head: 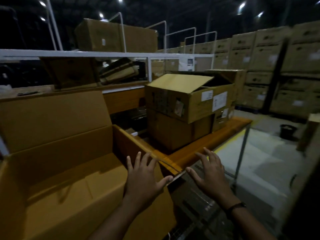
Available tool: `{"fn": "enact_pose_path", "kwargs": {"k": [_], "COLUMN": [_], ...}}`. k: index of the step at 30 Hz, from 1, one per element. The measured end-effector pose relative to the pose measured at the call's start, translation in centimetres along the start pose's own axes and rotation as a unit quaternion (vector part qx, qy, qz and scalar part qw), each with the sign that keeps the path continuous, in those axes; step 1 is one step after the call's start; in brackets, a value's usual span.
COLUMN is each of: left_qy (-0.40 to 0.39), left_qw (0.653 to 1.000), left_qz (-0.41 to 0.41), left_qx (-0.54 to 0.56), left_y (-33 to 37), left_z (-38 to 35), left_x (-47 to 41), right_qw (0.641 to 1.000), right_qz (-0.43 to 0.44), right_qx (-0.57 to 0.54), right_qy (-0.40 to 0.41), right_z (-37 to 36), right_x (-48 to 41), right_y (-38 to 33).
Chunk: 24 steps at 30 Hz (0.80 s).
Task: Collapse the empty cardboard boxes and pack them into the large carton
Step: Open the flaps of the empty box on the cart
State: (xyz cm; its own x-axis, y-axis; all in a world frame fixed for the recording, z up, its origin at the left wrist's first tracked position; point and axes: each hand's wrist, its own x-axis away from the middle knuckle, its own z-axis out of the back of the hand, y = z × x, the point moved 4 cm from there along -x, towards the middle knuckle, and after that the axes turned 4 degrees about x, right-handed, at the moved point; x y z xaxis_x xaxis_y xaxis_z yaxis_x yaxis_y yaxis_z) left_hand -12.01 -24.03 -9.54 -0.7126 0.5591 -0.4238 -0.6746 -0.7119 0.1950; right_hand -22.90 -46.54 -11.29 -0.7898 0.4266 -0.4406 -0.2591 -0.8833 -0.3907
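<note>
The large open carton (pixel 57 141) fills the lower left, its back flap standing upright and its inside holding flat cardboard. My left hand (pixel 145 177) hovers over the carton's right wall, fingers spread, holding nothing. My right hand (pixel 210 175) is spread open just to the right, above the table's near edge, also without anything in it. Farther back on the table, an empty box with an open top flap (pixel 188 97) rests on a second brown box (pixel 178 132). Another box (pixel 226 116) stands behind them at the right.
An orange table top (pixel 207 141) on thin metal legs carries the boxes. A white metal rack (pixel 86 54) with a big carton on top stands behind. Walls of stacked cartons (pixel 277 66) fill the right. A dark bucket (pixel 287 131) sits on the floor.
</note>
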Motion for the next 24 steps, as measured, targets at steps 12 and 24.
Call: {"fn": "enact_pose_path", "kwargs": {"k": [12, 24], "left_qy": [0.091, 0.091], "left_qw": [0.992, 0.994], "left_qz": [-0.070, -0.055], "left_qx": [0.058, 0.031], "left_y": [7.7, 15.3], "left_z": [1.3, -0.2], "left_x": [-15.8, -34.3], "right_qw": [0.991, 0.983], "right_qz": [-0.026, 0.012], "right_qx": [-0.017, -0.020], "right_qy": [0.134, 0.181], "right_z": [6.7, 7.3], "right_x": [-13.0, -25.6], "right_y": [4.0, 11.0]}}
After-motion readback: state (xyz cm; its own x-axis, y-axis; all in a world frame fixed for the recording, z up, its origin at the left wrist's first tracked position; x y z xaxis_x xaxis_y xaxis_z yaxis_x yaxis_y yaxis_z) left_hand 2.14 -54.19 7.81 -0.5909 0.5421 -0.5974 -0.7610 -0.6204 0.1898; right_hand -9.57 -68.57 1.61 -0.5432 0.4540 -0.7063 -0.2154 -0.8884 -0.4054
